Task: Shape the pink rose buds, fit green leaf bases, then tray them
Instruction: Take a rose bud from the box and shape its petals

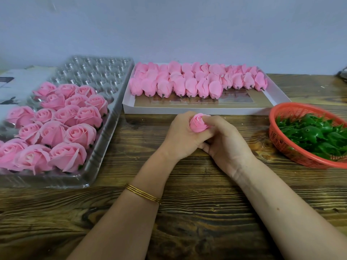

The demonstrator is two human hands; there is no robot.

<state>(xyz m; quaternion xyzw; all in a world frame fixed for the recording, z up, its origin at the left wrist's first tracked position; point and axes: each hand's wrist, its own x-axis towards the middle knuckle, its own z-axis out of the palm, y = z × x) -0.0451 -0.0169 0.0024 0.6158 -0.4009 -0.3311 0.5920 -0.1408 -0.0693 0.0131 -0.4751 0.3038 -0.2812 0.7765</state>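
Two hands at work on a dark, grainy wood counter (197,218) before a plain pale wall (169,30). The left hand (183,136) & right hand (227,145) meet at centre, fingers (214,121) curled round one pink rose bud (198,123) held between them. At 9 o'clock is a clear tray (97,158), its near half filled w/ opened roses (75,132). At 12 is a white box (187,110) w/ rows of unshaped buds (187,79). At 3 is a red basket (277,141) of green leaf bases (315,136). Gold bangles (142,193) on the left wrist.

Plain pale grey wall (169,25), dark-grained wooden table (206,212), soft even light
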